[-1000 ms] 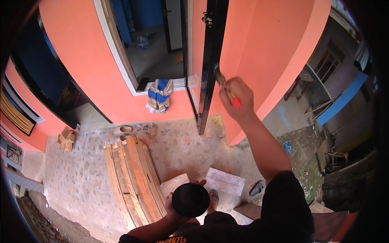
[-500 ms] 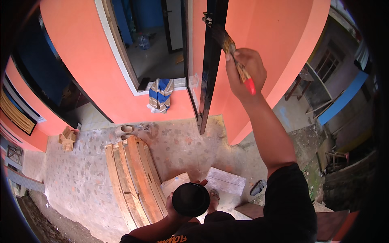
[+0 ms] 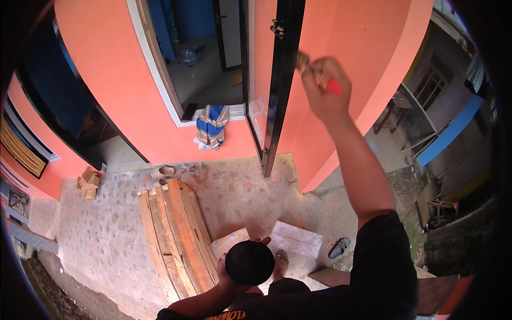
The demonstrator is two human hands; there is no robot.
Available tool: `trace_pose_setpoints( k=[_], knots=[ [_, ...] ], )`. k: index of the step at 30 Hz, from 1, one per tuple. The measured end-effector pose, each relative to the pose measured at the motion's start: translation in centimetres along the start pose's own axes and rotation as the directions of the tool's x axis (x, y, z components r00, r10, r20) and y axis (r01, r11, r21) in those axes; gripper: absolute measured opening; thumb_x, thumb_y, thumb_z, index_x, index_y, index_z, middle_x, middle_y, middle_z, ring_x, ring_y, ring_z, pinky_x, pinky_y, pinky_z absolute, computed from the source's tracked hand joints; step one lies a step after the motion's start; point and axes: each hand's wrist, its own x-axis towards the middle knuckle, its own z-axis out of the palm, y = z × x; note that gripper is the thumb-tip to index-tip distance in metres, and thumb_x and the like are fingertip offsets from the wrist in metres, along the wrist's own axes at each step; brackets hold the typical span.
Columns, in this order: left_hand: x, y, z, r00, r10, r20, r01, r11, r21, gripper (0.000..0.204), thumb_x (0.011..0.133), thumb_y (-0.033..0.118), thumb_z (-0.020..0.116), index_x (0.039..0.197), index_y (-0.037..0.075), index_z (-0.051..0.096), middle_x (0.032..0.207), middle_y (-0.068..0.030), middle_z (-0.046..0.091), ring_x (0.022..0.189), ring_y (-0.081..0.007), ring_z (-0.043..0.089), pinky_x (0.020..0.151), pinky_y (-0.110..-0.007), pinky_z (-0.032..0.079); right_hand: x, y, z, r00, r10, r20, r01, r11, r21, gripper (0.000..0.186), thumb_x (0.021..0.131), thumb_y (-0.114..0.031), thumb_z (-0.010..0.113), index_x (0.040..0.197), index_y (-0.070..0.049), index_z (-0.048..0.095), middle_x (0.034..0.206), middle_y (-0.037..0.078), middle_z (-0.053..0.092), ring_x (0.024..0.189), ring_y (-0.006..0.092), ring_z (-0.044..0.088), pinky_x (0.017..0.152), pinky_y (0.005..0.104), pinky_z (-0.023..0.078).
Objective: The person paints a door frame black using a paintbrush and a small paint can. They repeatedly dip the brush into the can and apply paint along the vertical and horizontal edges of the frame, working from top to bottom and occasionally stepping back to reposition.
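My right hand (image 3: 332, 90) is raised and closed around a paintbrush (image 3: 303, 60), whose red handle end sticks out past the palm. The brush is blurred, and its bristle tips are at the right side of a black window sash (image 3: 281, 85), seen nearly edge-on. Whether the bristles touch it, I cannot tell. Low in front of my body, my left hand (image 3: 226, 273) grips a round black paint container (image 3: 249, 262) from its left side and below. Fingertips show beyond its far rim. The container's inside looks uniformly dark. A metal latch (image 3: 277, 29) sits high on the sash.
A striped cloth (image 3: 212, 127) hangs over the window sill, with a black phone (image 3: 189, 112) beside it. Wooden planks (image 3: 178, 240) form a bench at the left. Pale blocks (image 3: 296, 238) lie by my foot, and a sandal (image 3: 339, 247) is to the right. Coral walls (image 3: 368, 53) surround the window.
My right hand has shifted slightly, and the paintbrush has tilted flatter, its bristles moving from near the latch down to the sash's right side. The sash's upper part has moved slightly right.
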Motion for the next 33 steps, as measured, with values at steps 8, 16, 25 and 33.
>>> trace_pose_setpoints(
  k=[8, 16, 25, 33],
  knots=[
    [-0.3, -0.4, 0.5, 1.0, -0.018, -0.004, 0.018, 0.998, -0.061, 0.058, 0.105, 0.035, 0.051, 0.152, 0.004, 0.039, 0.162, -0.0206, 0.036, 0.133, -0.0303, 0.055, 0.103, -0.039, 0.054, 1.5, 0.1, 0.3, 0.96, -0.196, -0.2, 0.198, 0.98, -0.007, 0.014, 0.084, 0.001, 0.075, 0.086, -0.001, 0.061, 0.089, 0.014, 0.065, 0.075, 0.0248, 0.066, 0.066, 0.0343, 0.051],
    [-0.5, 0.5, -0.3, 1.0, 0.009, 0.008, -0.01, 0.97, 0.242, 0.084, 0.096, 0.062, 0.046, 0.155, 0.003, 0.036, 0.165, -0.0241, 0.028, 0.141, -0.032, 0.049, 0.114, -0.044, 0.044, -14.1, 1.1, -2.0, 0.892, 0.222, 0.394, -0.245, 0.969, 0.008, 0.009, 0.088, 0.005, 0.068, 0.088, 0.001, 0.059, 0.086, 0.01, 0.061, 0.073, 0.0157, 0.061, 0.065, 0.0269, 0.048],
    [0.0, -0.4, -4.0, 1.0, 0.001, 0.011, -0.001, 1.0, -0.017, 0.103, 0.091, 0.074, 0.048, 0.158, -0.001, 0.028, 0.167, -0.0237, 0.022, 0.143, -0.0347, 0.046, 0.117, -0.046, 0.041, -1.1, 0.0, -0.6, 0.97, -0.192, -0.152, 0.179, 0.979, -0.094, 0.019, 0.082, 0.007, 0.075, 0.086, -0.002, 0.059, 0.09, 0.013, 0.066, 0.078, 0.0253, 0.068, 0.068, 0.0349, 0.054],
    [1.4, -0.5, -5.5, 0.996, -0.003, 0.089, 0.015, 0.992, -0.127, 0.103, 0.091, 0.075, 0.049, 0.158, -0.001, 0.029, 0.167, -0.025, 0.02, 0.144, -0.0347, 0.045, 0.118, -0.047, 0.039, -18.6, 3.3, 0.4, 0.965, -0.011, 0.262, 0.031, 0.997, -0.072, 0.021, 0.081, 0.002, 0.076, 0.08, -0.004, 0.056, 0.084, 0.014, 0.063, 0.073, 0.0311, 0.065, 0.061, 0.0401, 0.053]
  ],
)
